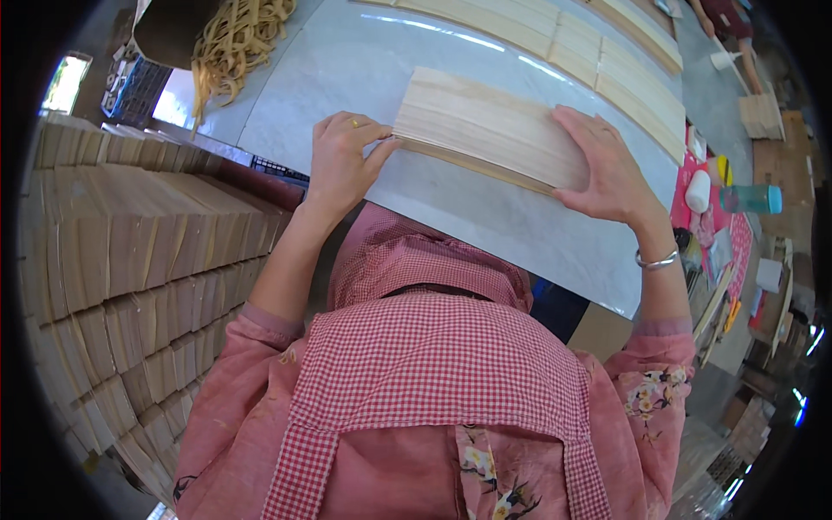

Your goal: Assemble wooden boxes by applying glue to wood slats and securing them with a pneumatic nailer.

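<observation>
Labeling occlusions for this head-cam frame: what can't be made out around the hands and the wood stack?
- Right hand palm side and the part of the stack of thin wood sheets beneath it: covered by the hand itself.
- Left hand fingers at the stack's end: partly tucked behind its edge.
- Sheet count: layers too fine.
- Near edge of the white table: partly hidden by the checked apron.

1. A white plastic bottle [698,191] lies at the right edge of the surface, on a pink sheet.
2. Just right of it lies a teal bottle with a blue cap [750,199], on its side, its cap pointing right.
3. A small yellow container [724,169] sits just above these two, partly hidden.
4. Brown cardboard cartons [784,143] stand on the floor at the far right.
5. No signs or screens are visible.
</observation>
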### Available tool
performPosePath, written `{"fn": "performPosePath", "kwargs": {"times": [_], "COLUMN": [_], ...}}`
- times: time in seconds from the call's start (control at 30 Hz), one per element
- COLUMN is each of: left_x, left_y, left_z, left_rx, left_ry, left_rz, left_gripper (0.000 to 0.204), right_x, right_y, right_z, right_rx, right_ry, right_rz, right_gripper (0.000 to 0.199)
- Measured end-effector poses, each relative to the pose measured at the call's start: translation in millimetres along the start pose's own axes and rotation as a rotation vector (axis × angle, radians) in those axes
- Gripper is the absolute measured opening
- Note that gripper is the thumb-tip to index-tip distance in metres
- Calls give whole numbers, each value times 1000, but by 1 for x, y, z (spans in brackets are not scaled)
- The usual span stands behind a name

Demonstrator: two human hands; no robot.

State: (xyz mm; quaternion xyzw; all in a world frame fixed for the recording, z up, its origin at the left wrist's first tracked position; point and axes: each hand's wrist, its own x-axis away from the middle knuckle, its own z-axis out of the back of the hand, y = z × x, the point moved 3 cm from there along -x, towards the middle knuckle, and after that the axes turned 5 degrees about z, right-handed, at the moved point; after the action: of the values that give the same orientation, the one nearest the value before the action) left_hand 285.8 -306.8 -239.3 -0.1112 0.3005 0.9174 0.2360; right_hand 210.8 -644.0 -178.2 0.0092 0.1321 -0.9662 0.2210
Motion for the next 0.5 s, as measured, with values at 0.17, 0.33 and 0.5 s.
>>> {"fn": "performPosePath", "kwargs": {"times": [0.17,0.33,0.5], "left_x": [-1,-1,1], "left_y": [8,16,14], "left_z": [3,5,6], "left_rx": [-60,-105,-61], "left_ry": [19,16,5], "left_rz": [-34,-67,-57], "left_gripper": [12,11,11], "right_x": [2,4,0], "right_y": [5,6,3], "right_z": [-7,-12,-14], "right_rx": [21,77,55], "right_ry": [-52,-4,-109], "right_rz": [-19,13,-39], "right_gripper": [95,86,94]}}
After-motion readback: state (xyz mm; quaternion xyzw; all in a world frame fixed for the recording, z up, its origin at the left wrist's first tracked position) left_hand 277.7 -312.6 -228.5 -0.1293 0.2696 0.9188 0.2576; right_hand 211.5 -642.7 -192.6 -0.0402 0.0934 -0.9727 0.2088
